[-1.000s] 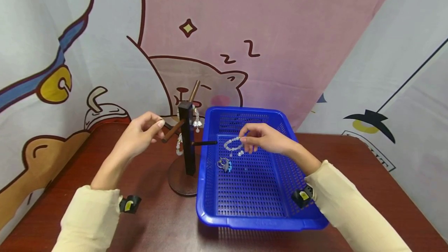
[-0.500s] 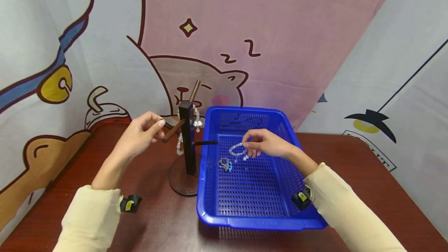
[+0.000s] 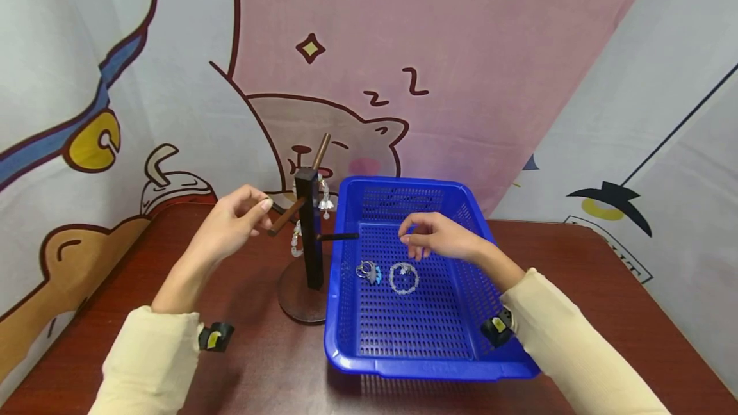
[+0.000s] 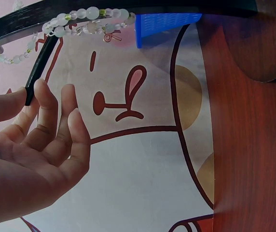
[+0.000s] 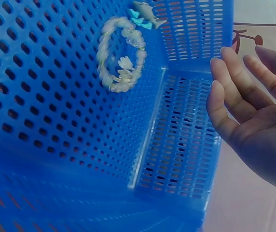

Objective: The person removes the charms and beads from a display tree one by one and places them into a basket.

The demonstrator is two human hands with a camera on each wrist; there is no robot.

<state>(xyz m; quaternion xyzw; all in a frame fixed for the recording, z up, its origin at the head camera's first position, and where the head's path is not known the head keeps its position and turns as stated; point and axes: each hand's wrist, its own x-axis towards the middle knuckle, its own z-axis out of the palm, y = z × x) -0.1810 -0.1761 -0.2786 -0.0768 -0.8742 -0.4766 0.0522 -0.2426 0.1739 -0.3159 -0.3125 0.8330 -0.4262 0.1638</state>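
Observation:
My left hand (image 3: 239, 219) pinches the end of a dark peg (image 4: 37, 72) on the wooden jewelry stand (image 3: 311, 235) between thumb and forefinger. White beaded bracelets (image 4: 87, 18) hang from the stand's pegs, partly hidden behind the post in the head view. Over the blue basket (image 3: 432, 369), my right hand (image 3: 441, 235) holds nothing, its fingers loosely bent. Below it, a clear beaded bracelet (image 3: 403, 278) with a flower-like charm lies on the basket floor. Just left of that bracelet is a keychain (image 3: 369, 271) with metal rings, a grey fish-shaped charm and a turquoise piece.
The stand's round base (image 3: 302, 303) is close to the basket's left wall. One peg (image 3: 340, 236) reaches over the basket's left rim. Both stand on a reddish-brown table (image 3: 259, 364), with a cartoon-printed cloth (image 3: 461, 82) behind.
The bracelet was in my right hand, which moved slightly right and down. Now that hand has let go and the bracelet lies in the basket. My left hand has kept its place.

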